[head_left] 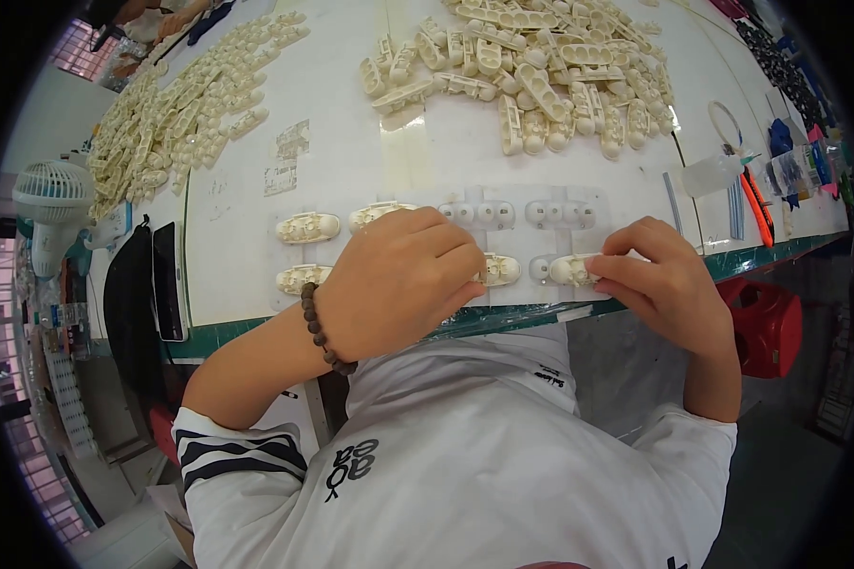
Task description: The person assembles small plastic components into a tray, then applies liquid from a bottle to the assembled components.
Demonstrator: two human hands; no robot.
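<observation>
A translucent tray (593, 204) with shaped pockets lies along the table's near edge. My right hand (659, 280) pinches the right end of a cream plastic part (569, 270) over the tray's near right pocket. My left hand (408, 275), with a dark bead bracelet, bends over the middle of the tray. Its fingers are closed at the left end of another cream plastic part (501, 270); the exact contact is partly hidden. Cream parts (308, 227) also sit in the left pockets, and one (375, 214) is half covered by my left hand. Two far right pockets (558, 214) hold nothing.
A big heap of cream parts (550, 66) lies at the far middle, another (176, 119) at the far left. Orange-handled tool (757, 207) and a clear bottle (712, 176) lie at right. Left stand a white fan (54, 194) and a phone-like slab (169, 280). Below right is a red stool (767, 327).
</observation>
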